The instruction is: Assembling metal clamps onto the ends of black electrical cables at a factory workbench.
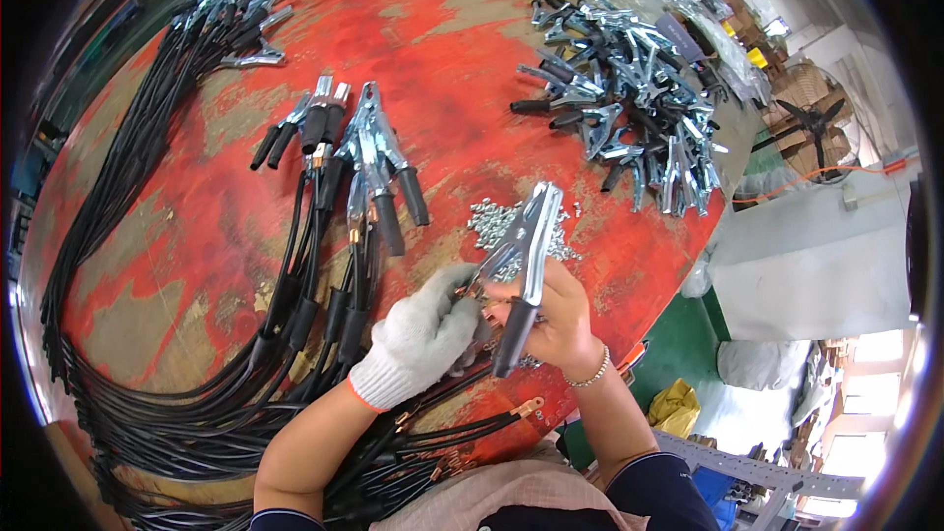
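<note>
My right hand (565, 324), bare with a bead bracelet at the wrist, is closed around a silver spring clamp (535, 251). The clamp's jaw end points away from me, and one black handle sleeve (513, 339) slants down toward me. My left hand (415, 334), in a white knit glove, is closed at the clamp's left side. A bit of copper shows by the gloved fingertips, at a cable end mostly hidden by the fingers. Just beyond both hands lies a scatter of small metal nuts or screws (489, 224), partly covered by the clamp.
A large heap of loose clamps (639, 88) lies at the far right of the worn red table (433, 69). Bundled black cables (147, 147) with clamps (369, 143) attached curve along the left. Copper-lugged cable ends (526, 408) lie near me. A fan (811, 118) stands beyond the right edge.
</note>
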A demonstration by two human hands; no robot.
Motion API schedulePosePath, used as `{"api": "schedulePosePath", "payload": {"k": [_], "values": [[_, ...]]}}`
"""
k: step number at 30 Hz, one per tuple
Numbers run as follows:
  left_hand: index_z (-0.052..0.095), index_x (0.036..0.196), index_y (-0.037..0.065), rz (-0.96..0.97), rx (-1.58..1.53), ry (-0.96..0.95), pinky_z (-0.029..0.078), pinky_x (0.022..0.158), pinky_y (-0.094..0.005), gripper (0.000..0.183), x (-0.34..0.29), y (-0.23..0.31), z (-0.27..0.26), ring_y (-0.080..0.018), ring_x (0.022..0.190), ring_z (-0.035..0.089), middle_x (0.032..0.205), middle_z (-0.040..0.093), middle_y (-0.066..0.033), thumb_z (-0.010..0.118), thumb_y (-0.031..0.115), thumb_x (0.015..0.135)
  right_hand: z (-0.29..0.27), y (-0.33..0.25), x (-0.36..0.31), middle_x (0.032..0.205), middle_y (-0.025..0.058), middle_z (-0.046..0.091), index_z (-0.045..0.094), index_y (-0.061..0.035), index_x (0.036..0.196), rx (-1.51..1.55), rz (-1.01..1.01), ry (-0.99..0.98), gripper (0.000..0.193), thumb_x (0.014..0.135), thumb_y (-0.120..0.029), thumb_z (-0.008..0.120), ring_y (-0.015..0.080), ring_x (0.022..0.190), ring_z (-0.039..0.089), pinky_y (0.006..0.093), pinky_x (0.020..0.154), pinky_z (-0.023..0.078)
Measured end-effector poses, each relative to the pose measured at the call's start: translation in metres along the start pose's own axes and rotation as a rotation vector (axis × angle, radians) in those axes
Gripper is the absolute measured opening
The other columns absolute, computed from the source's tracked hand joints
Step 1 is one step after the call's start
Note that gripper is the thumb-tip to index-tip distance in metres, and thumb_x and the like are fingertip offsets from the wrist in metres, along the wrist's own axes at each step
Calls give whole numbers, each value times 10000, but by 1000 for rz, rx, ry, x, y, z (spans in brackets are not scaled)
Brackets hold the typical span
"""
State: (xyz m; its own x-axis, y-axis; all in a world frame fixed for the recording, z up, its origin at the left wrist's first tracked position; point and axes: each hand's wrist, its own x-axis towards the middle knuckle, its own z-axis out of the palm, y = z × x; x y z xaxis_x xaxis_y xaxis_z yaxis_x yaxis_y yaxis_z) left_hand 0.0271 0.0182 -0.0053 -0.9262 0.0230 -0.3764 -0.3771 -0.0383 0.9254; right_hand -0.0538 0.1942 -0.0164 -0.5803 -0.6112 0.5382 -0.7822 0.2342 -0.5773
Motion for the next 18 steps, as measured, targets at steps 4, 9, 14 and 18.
{"api": "schedulePosePath", "payload": {"k": [4,9,14,18], "values": [[494,1292,21,130,52,87,526,573,-250,343,-10,14,-5,-101,598,627,760,663,-60,482,109,961,-18,43,9,878,88,646,684,-86,969,-248,72,-46,231,769,-165,769,296,786,622,379,694,518],[483,1323,40,537,403,562,519,601,-325,391,-2,34,-41,-175,677,680,795,686,-98,534,164,956,-81,162,51,1270,243,488,512,-158,1356,-549,284,120,529,862,-275,660,397,1192,478,445,1024,402],[501,1306,146,238,1048,805,518,668,-478,405,16,15,-92,-382,783,675,847,697,-170,518,344,953,-92,237,89,1182,224,547,513,-282,1364,-787,667,-203,496,879,-340,597,428,1042,596,468,897,501],[608,1042,140,145,1392,669,513,596,-473,206,-6,16,-80,-350,685,667,777,684,-136,560,300,922,-99,270,100,1139,202,653,561,-247,1301,-744,719,-301,456,847,-209,561,372,1070,624,462,911,493]]}}
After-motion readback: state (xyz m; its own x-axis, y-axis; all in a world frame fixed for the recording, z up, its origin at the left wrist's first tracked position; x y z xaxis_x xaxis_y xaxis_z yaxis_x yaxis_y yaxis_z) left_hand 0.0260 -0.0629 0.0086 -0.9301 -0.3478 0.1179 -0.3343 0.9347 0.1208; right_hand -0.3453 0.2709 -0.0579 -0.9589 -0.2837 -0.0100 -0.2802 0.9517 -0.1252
